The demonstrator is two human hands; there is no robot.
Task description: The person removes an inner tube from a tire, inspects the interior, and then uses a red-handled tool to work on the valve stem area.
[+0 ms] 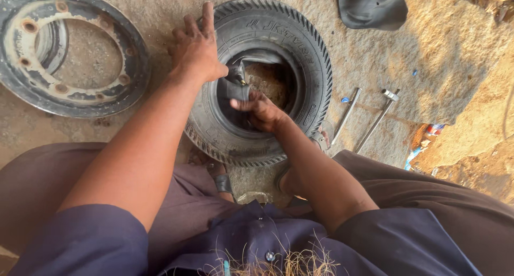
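Head view looks down on one black rubber tyre with ribbed tread point(300, 56) lying flat on the sandy concrete floor point(375, 56), just ahead of the person's knees. Left hand point(195, 46) lies flat on the tyre's upper left sidewall, fingers spread and straight, its grip open and closed round nothing. Right hand point(262, 111) reaches into the tyre's centre hole, its fingers pinched on a fold of the black rubber inner tube point(235, 86), which bunches up inside the hole between the two hands; a small brass valve stem point(242, 82) sticks out of the tube just above that grip. One worn grey steel wheel rim point(80, 96) lies well apart to the left. Two slim metal tyre levers point(369, 121) lie side by side to the right of the tyre.
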